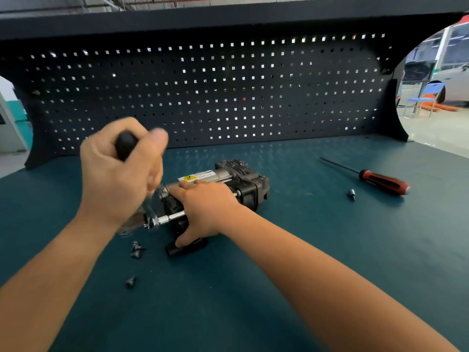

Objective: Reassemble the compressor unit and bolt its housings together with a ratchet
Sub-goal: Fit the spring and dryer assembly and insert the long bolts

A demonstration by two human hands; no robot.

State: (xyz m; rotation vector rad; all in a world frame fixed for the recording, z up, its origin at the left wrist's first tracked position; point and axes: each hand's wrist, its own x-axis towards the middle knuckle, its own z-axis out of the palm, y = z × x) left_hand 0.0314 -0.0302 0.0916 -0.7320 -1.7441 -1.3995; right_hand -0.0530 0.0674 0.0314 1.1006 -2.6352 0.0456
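Note:
The compressor unit point(243, 181) lies on its side in the middle of the teal bench, a grey motor can with a yellow warning label joined to dark finned housings. My right hand point(203, 209) presses down on its near end and covers part of it. My left hand point(119, 171) is closed around the black handle of the ratchet point(154, 221). The ratchet's chrome head and extension bar run into the unit's left end, under my right hand. Loose bolts point(136, 250) lie on the bench just in front, and another bolt point(130, 282) lies nearer to me.
A red-and-black screwdriver point(380, 183) lies at the right of the bench with a small socket bit point(351, 194) beside it. A black pegboard point(215, 92) walls off the back. A small black part point(185, 248) sits under my right thumb.

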